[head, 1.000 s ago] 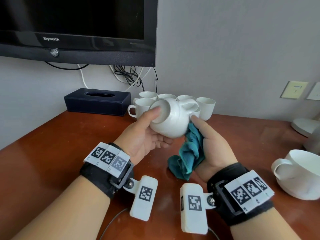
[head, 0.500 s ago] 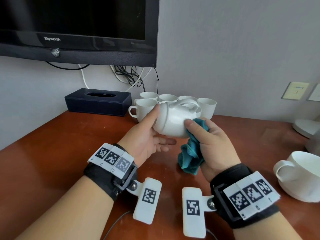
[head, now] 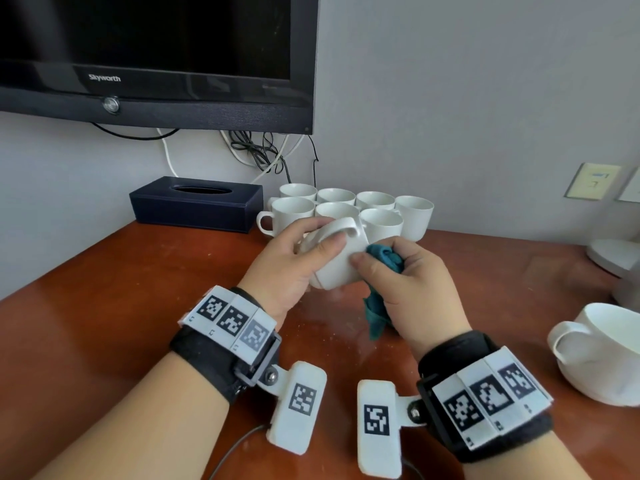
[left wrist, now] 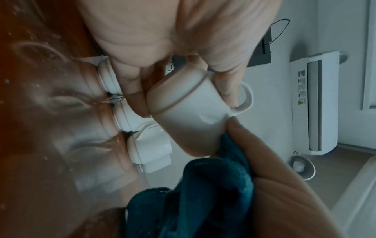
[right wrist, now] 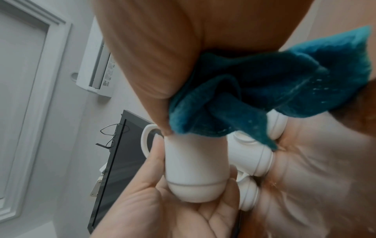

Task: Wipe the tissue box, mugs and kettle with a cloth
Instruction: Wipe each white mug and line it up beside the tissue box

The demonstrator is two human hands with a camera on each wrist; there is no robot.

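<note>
Hotel-like room, wall-mounted television (head: 156,57), tissue box (head: 195,204), cluster of white mugs (head: 346,209), wooden desk (head: 104,306)

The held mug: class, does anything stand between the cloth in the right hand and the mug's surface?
Nothing visible does. The right hand presses the teal cloth straight against the mug, which the left hand grips above the table.

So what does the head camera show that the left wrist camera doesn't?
Only the head view shows the tissue box, the large cup at the right, the television front-on, and both wristbands.

Only the left wrist view shows the held mug's underside ring and a wall air conditioner.

Both show the left hand holding that mug, the right hand gripping the teal cloth against it, and the cluster of mugs behind.
</note>
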